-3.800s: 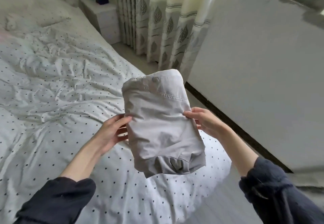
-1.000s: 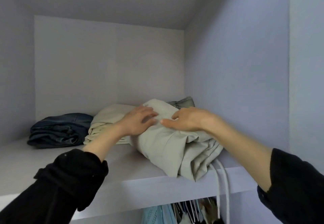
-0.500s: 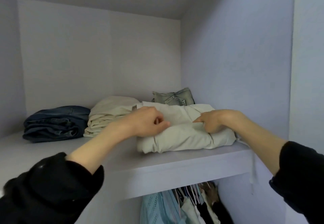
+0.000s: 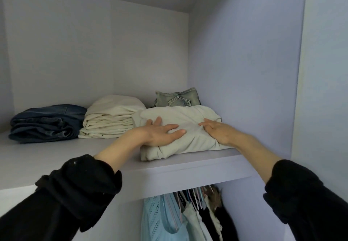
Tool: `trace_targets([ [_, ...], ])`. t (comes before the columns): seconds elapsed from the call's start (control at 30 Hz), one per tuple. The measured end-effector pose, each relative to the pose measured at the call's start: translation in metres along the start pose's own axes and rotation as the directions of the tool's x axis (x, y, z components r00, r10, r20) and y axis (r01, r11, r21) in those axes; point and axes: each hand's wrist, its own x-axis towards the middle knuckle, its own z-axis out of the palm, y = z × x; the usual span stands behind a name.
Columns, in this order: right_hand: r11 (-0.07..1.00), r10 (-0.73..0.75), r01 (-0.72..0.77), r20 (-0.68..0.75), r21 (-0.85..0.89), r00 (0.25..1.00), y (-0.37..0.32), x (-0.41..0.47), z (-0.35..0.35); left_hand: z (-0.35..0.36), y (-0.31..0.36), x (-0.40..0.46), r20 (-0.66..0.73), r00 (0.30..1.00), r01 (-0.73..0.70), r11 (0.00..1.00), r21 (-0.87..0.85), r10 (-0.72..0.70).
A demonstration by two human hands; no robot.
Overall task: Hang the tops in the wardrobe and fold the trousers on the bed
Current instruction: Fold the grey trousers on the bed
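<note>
Both flat hands, left hand [image 4: 160, 134] and right hand [image 4: 216, 132], on folded beige trousers [image 4: 188, 120] on wardrobe shelf [image 4: 169, 167].

Lit softly and evenly from behind the camera, with a cool lilac cast over the wardrobe walls [image 4: 244, 61]. Dimmer beneath the shelf [image 4: 188, 171], among the hanging tops [image 4: 169, 220]. Faint shadow behind the folded piles. Bowed toward the edges by the wide lens; slightly soft throughout, without glare.

Upper wardrobe shelf [image 4: 188, 167], pale lilac. Lying directly on it, left to right: folded dark blue jeans [image 4: 45, 123]; folded cream trousers [image 4: 111, 117], touching them; a folded beige pair [image 4: 180, 135] at the front edge; faded grey-green jeans [image 4: 178, 97] behind, against the right wall.
</note>
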Motion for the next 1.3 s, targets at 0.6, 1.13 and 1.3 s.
trace_targets([
  [0.6,0.760,0.407,-0.311,0.045,-0.571,0.912,-0.001,-0.057,-0.039,0.014,0.017,0.017,-0.057,0.998,-0.029,0.999,0.019,0.030],
  [1.13,0.862,0.132,-0.259,-0.300,-0.435,0.945,0.007,-0.017,-0.036,0.022,0.011,0.015,-0.054,0.996,-0.072,0.997,-0.010,0.071],
  [1.3,0.956,0.272,-0.291,-0.262,-0.034,0.926,0.016,0.005,-0.022,0.023,0.009,0.020,-0.067,0.995,-0.069,0.997,-0.019,0.068],
])
